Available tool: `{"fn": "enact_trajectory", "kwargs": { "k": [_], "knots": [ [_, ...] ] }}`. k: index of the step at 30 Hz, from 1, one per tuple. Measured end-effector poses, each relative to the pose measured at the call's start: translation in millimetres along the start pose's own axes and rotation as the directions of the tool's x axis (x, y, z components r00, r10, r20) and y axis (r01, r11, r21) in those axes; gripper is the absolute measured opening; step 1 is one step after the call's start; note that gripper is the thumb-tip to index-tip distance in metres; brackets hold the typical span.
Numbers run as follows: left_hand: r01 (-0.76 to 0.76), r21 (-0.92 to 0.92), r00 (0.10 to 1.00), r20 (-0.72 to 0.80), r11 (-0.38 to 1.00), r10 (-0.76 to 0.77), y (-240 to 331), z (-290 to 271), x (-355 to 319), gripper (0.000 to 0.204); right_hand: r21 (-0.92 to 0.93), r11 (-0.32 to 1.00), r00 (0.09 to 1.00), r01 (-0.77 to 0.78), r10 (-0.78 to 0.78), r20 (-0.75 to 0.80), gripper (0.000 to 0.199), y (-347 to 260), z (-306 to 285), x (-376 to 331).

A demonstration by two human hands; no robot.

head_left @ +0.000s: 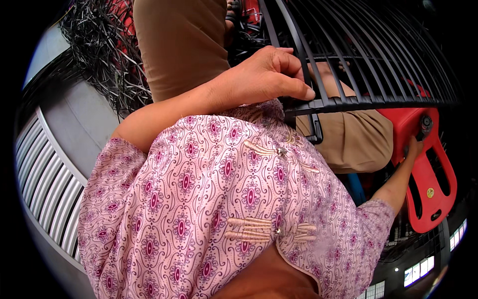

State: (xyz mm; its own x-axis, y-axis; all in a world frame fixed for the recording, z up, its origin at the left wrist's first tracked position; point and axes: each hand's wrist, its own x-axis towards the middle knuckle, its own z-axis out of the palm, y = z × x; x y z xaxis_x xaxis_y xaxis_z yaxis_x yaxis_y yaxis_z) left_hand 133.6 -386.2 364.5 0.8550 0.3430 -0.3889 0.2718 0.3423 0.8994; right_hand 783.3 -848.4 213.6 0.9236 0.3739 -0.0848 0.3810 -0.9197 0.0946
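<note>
Seems to steady black frame [354,102] at near-left corner with pinching left hand [266,77], gripping dark tool [425,125] in right hand [414,147], requiring firm hold.

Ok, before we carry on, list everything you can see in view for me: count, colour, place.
Slatted frame: one, black, upper right
Tangled strips: many, black, upper left
Slatted metal piece: one, silver, far left
Flat panel: one, grey, left
Plastic piece with slots: one, red, right
Round-ended object: one, dark, beside the right hand; grip unclear
Partly hidden object: one, blue, below the right knee
Windows: several, bright white, lower right
Trousers: one pair, brown, top centre and right of centre
Shirt: one, pink with purple pattern, centre
Left hand: one, bare, gripping the frame's near-left corner
Right hand: one, bare, at the red piece
</note>
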Motion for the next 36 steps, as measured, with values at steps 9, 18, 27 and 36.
{"fn": "enact_trajectory", "kwargs": {
  "k": [9, 18, 27, 36],
  "knots": [
    [0.112, -0.215, 0.994, 0.016, 0.97, -0.111, 11.5, 8.3, -3.0, 0.013, 0.286, 0.95, 0.966, 0.125, -0.051, -0.254, 0.046, -131.9, -168.9, -127.6],
    [0.026, -0.194, 1.0, 0.0, 0.981, -0.027, -6.0, 26.6, 24.4, 0.013, 0.823, 0.567, 0.972, 0.016, -0.202, 0.121, 0.042, -305.8, -375.3, -288.0],
    [0.002, -0.097, 0.998, -0.063, 0.995, -0.008, -33.0, 36.2, 43.6, 0.023, 0.633, 0.756, 0.726, -0.168, -0.339, 0.598, 0.045, -414.3, -376.1, -319.7],
    [-0.068, -0.096, 0.993, -0.1, 0.993, 0.058, -40.2, 46.9, 47.5, 0.024, 0.507, 0.845, 0.58, -0.171, -0.33, 0.745, 0.054, -453.3, -390.9, -310.0]
  ]
}}
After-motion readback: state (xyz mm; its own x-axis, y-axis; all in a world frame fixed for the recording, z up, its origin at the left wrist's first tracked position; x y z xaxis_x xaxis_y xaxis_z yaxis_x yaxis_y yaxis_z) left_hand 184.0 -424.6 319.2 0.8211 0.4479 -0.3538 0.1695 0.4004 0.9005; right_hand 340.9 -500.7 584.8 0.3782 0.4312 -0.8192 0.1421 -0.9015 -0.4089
